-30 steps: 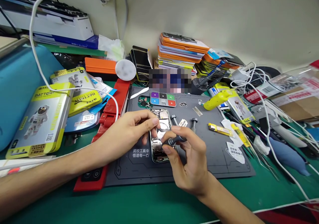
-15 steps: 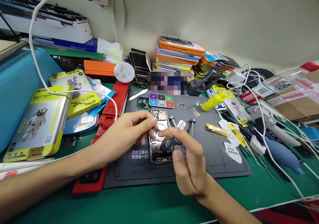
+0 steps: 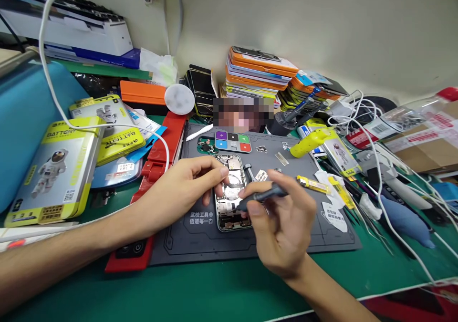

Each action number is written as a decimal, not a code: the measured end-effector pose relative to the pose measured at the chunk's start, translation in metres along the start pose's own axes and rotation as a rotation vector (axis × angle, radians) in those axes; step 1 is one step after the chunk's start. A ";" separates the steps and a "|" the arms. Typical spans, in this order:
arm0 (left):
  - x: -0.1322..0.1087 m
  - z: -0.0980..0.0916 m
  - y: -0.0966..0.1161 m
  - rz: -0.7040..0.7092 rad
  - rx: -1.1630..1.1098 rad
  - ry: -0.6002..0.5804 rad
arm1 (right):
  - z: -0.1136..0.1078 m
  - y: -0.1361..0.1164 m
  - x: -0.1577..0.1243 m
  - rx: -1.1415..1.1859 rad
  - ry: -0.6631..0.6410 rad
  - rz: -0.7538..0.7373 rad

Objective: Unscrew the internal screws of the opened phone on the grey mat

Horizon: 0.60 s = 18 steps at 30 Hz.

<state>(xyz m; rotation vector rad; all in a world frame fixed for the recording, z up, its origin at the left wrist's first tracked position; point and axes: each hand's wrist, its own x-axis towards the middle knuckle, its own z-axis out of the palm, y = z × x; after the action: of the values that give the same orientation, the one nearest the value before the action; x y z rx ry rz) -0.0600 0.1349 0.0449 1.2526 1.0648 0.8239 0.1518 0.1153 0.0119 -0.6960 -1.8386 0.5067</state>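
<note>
An opened phone (image 3: 234, 164) lies on the dark grey work mat (image 3: 200, 243), its metal inner parts and a round coil showing. My left hand (image 3: 200, 179) is at the phone's upper left, thumb and forefinger pinched together; a thin dark piece shows beside the fingertips, but what they grip is not clear. In my right hand (image 3: 286, 222) is a dark screwdriver (image 3: 266, 194), slanted with its end down over the phone's lower half. Part of the phone's right side is hidden by this hand.
Behind the phone are a colored-square tray (image 3: 232, 142) and a small green board (image 3: 205, 145). A razor blade (image 3: 262, 175) and yellow bottle (image 3: 309, 142) are to the right. Battery packs (image 3: 53, 169) and a red clamp-like stand (image 3: 153, 162) flank the left; tweezers and cables lie at right.
My right hand has shifted right and turned, so the screwdriver now lies flatter, its handle pointing right. My left hand stays pinched in nearly the same place.
</note>
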 end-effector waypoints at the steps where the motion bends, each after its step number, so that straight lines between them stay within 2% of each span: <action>1: 0.000 0.000 0.000 -0.002 0.003 0.000 | 0.000 -0.001 0.001 0.044 0.054 0.048; 3: 0.000 0.001 0.001 -0.013 0.001 0.004 | 0.000 -0.002 0.004 0.117 0.123 0.129; 5: 0.000 0.002 0.001 -0.012 -0.016 0.014 | 0.001 0.000 0.005 0.123 0.115 0.160; 11: 0.001 -0.001 -0.003 0.037 -0.188 0.071 | 0.008 0.010 0.009 -0.035 0.009 0.033; 14: 0.001 -0.003 -0.004 0.043 -0.274 0.110 | 0.012 0.012 0.014 -0.038 -0.012 0.017; 18: 0.002 -0.002 -0.004 0.029 -0.289 0.091 | 0.015 0.015 0.014 -0.018 -0.054 -0.034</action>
<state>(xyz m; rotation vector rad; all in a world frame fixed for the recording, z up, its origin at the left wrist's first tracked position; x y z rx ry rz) -0.0615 0.1364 0.0411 0.9959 0.9613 1.0255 0.1371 0.1359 0.0067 -0.6673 -1.9042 0.4916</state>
